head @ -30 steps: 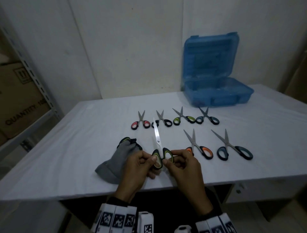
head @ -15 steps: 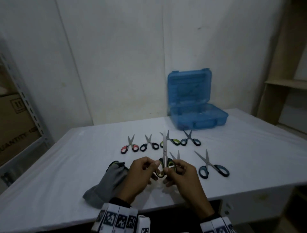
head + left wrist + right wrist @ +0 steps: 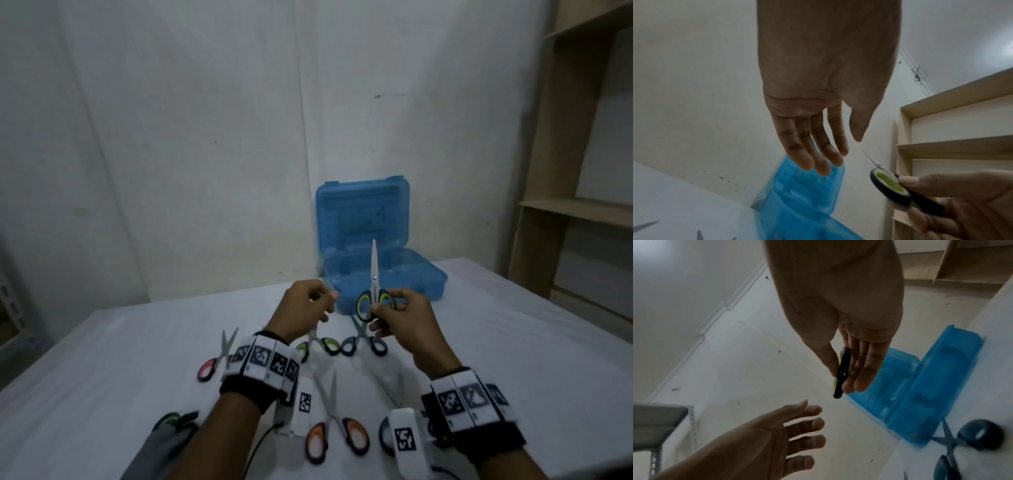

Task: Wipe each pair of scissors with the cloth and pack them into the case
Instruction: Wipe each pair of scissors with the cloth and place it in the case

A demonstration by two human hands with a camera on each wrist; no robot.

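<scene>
R hand [image 3: 407,322] pinches the green-handled scissors [image 3: 374,294] by the handle loops, thumb vs. fingers, blades closed and pointing up, held above the desk [image 3: 513,342] in front of the open blue case [image 3: 363,212] at the far edge. L hand [image 3: 303,308] is just beside them, fingers relaxed, holding nothing. Grey cloth [image 3: 161,445] lies at the near-left edge; other scissors on the desk btwn.
</scene>
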